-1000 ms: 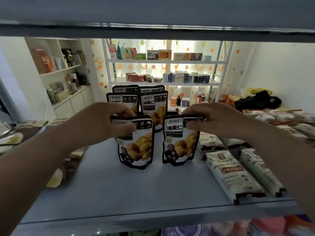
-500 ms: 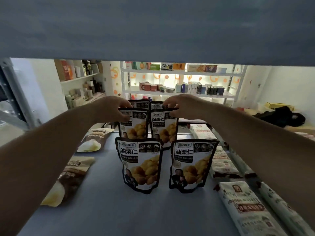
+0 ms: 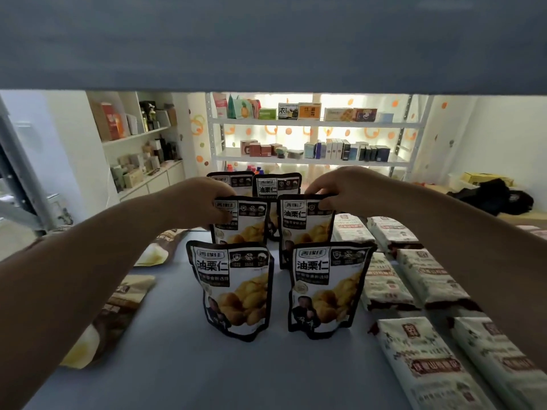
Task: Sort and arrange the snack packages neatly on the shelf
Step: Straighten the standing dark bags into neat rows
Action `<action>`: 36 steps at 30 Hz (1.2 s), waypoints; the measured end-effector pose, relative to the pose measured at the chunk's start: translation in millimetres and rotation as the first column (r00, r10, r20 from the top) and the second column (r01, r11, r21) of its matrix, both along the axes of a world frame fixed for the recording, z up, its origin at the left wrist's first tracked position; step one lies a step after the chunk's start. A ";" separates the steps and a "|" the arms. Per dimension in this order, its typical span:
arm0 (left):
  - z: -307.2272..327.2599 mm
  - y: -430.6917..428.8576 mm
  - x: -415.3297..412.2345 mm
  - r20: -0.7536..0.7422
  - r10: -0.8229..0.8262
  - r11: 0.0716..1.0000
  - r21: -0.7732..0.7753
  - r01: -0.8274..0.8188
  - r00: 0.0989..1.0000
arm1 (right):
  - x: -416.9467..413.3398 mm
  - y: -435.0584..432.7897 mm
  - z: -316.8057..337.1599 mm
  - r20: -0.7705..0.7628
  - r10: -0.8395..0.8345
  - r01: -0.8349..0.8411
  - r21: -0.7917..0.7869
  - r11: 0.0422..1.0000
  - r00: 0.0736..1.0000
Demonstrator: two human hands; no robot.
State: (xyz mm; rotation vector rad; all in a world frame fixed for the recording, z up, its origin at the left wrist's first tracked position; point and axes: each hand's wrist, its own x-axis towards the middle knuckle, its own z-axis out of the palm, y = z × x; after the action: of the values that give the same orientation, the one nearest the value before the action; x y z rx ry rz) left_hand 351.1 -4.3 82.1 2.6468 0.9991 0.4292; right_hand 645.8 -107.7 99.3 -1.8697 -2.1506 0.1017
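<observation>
Black-and-white chestnut pouches stand upright in two columns on the grey shelf (image 3: 236, 374). The front left pouch (image 3: 233, 288) and front right pouch (image 3: 327, 288) stand free. Behind them, my left hand (image 3: 204, 202) pinches the top of the middle left pouch (image 3: 245, 223), and my right hand (image 3: 340, 187) pinches the top of the middle right pouch (image 3: 305, 223). Two more pouches (image 3: 276, 184) stand at the back, partly hidden.
White flat snack packs (image 3: 426, 368) lie in rows on the right of the shelf. Brown and yellow bags (image 3: 124, 300) lie flat on the left under my forearm. The upper shelf board (image 3: 266, 39) hangs low overhead. Stocked racks (image 3: 310, 122) stand across the room.
Both hands let go of the front pair of pouches and reached back to the middle pair, which they now grip at the top. My view has moved deeper under the upper shelf.
</observation>
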 end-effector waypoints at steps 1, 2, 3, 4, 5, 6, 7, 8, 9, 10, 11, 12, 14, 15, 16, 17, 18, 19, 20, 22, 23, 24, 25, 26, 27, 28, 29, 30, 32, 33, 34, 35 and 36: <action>0.7 -2.8 1.0 -0.007 -0.003 1.000 -0.007 0.003 1.000 | 2.4 -2.9 -0.7 -0.009 -0.001 0.001 -0.004 1.000 1.000; 1.6 -5.2 1.9 -0.017 -0.008 1.000 -0.011 0.008 1.000 | 4.3 -5.6 -0.9 -0.014 -0.003 0.002 -0.006 1.000 1.000; 2.5 -7.7 2.1 -0.025 -0.017 1.000 -0.017 0.016 1.000 | 5.7 -8.0 -1.0 -0.012 -0.004 0.004 -0.006 1.000 1.000; 3.4 -9.9 2.0 -0.027 -0.030 0.999 -0.026 0.029 0.999 | 6.9 -10.3 -0.8 -0.005 -0.005 0.005 -0.004 1.000 1.000; 4.1 -11.8 1.7 -0.025 -0.040 0.999 -0.034 0.040 0.999 | 7.8 -12.3 -0.4 0.003 -0.006 0.006 -0.004 1.000 1.000; 4.9 -13.3 0.7 -0.023 -0.044 0.998 -0.040 0.043 0.999 | 8.4 -14.2 0.3 0.009 -0.005 0.005 -0.008 1.000 1.000; 5.3 -14.6 -0.3 -0.025 -0.042 0.998 -0.044 0.041 0.999 | 8.5 -16.2 0.9 0.012 -0.006 0.006 -0.014 1.000 1.000; 5.3 -15.6 -1.2 -0.027 -0.037 0.998 -0.046 0.036 0.999 | 8.5 -18.0 1.7 0.010 -0.006 0.007 -0.018 1.000 1.000; 5.2 -16.7 -1.7 -0.030 -0.031 0.999 -0.042 0.030 0.999 | 8.5 -19.5 2.4 0.004 -0.008 0.008 -0.022 1.000 1.000; 5.1 -17.9 -2.0 -0.032 -0.024 0.999 -0.035 0.022 0.999 | 8.4 -20.7 2.9 -0.004 -0.009 0.009 -0.027 1.000 1.000; 5.1 -19.0 -2.3 -0.035 -0.017 0.999 -0.029 0.016 0.999 | 8.4 -21.7 3.3 -0.012 -0.010 0.010 -0.034 0.999 1.000; 5.1 -19.9 -2.4 -0.035 -0.014 1.000 -0.027 0.013 0.999 | 8.3 -22.6 3.6 -0.019 -0.011 0.010 -0.042 0.999 1.000; 5.2 -21.6 -2.5 -0.043 -0.018 1.000 -0.020 0.017 0.999 | 8.0 -23.6 4.4 -0.029 -0.010 0.008 -0.060 0.998 1.000; 5.5 -22.2 -2.3 -0.051 -0.020 1.000 -0.012 0.019 0.999 | 7.7 -23.7 5.2 -0.032 -0.010 0.008 -0.069 0.998 0.999; 5.7 -22.2 -2.2 -0.058 -0.022 1.000 -0.005 0.022 0.998 | 7.3 -23.5 6.0 -0.028 -0.009 0.007 -0.077 0.997 1.000; 6.0 -22.4 -2.0 -0.065 -0.024 1.000 0.003 0.024 0.998 | 6.9 -22.8 6.7 -0.019 -0.009 0.008 -0.082 0.997 1.000; 6.4 -22.4 -2.3 -0.073 -0.025 1.000 0.010 0.025 0.997 | 6.8 -21.8 7.2 -0.007 -0.007 0.007 -0.084 0.996 1.000; 6.7 -22.5 -2.6 -0.077 -0.025 1.000 0.013 0.026 0.997 | 6.8 -20.4 7.4 0.000 -0.005 0.005 -0.088 0.996 1.000; 6.9 -21.9 -3.3 -0.078 -0.026 1.000 0.012 0.028 0.997 | 7.3 -18.7 7.4 0.000 -0.003 0.003 -0.094 0.996 1.000; 6.8 -19.5 -4.7 -0.082 -0.028 0.999 0.016 0.029 0.996 | 8.7 -15.6 7.1 -0.020 -0.001 -0.001 -0.110 0.994 1.000; 6.2 -18.1 -5.3 -0.085 -0.027 0.999 0.024 0.029 0.996 | 9.6 -14.6 7.0 -0.024 0.004 -0.007 -0.118 0.993 1.000; 5.3 -16.5 -6.0 -0.088 -0.030 0.999 0.029 0.033 0.996 | 10.1 -13.6 7.3 -0.022 0.012 -0.015 -0.127 0.992 1.000; 4.6 -14.7 -7.0 -0.088 -0.038 0.999 0.027 0.041 0.995 | 10.4 -13.0 8.3 -0.017 0.021 -0.023 -0.139 0.990 1.000; 4.6 -12.6 -9.1 -0.085 -0.049 0.998 0.029 0.052 0.995 | 10.2 -12.6 10.0 -0.011 0.029 -0.030 -0.149 0.988 1.000; 5.5 -9.8 -11.8 -0.075 -0.060 0.997 0.043 0.063 0.995 | 9.8 -12.1 12.6 -0.007 0.037 -0.038 -0.145 0.989 0.999; 8.0 -5.6 -15.6 -0.043 -0.062 0.996 0.059 0.064 0.997 | 9.2 -10.3 16.4 -0.009 0.045 -0.045 -0.122 0.992 0.999; 11.0 0.6 -19.8 0.026 -0.046 0.997 0.064 0.044 0.999 | 9.0 -6.6 20.4 -0.027 0.045 -0.047 -0.079 0.996 0.999; 13.8 8.9 -23.4 0.113 -0.011 0.998 0.059 0.004 0.994 | 8.8 -0.9 24.0 -0.057 0.040 -0.042 -0.024 0.999 0.998; 17.3 30.9 -27.9 0.229 0.064 0.983 0.152 -0.100 0.971 | 6.7 16.0 28.0 -0.098 0.033 -0.025 0.082 0.996 0.995; 17.2 42.8 -27.3 0.242 0.092 0.962 0.230 -0.149 0.966 | 5.0 26.8 27.5 -0.107 0.031 -0.019 0.114 0.993 0.994; 16.2 53.8 -25.0 0.244 0.110 0.943 0.280 -0.179 0.964 | 2.7 38.4 25.8 -0.114 0.029 -0.014 0.127 0.992 0.993; 15.0 63.1 -21.0 0.230 0.127 0.935 0.296 -0.193 0.965 | -0.8 49.4 23.7 -0.110 0.022 -0.008 0.121 0.993 0.994; 13.3 71.1 -16.2 0.206 0.138 0.940 0.281 -0.193 0.969 | -4.8 59.4 21.6 -0.099 0.015 -0.005 0.100 0.995 0.995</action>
State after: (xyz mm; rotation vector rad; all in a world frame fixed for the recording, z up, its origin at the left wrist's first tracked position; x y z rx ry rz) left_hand 334.9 66.8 95.4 2.7228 1.1837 0.9130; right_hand 641.0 -48.3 120.9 -1.7614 -2.0598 0.0862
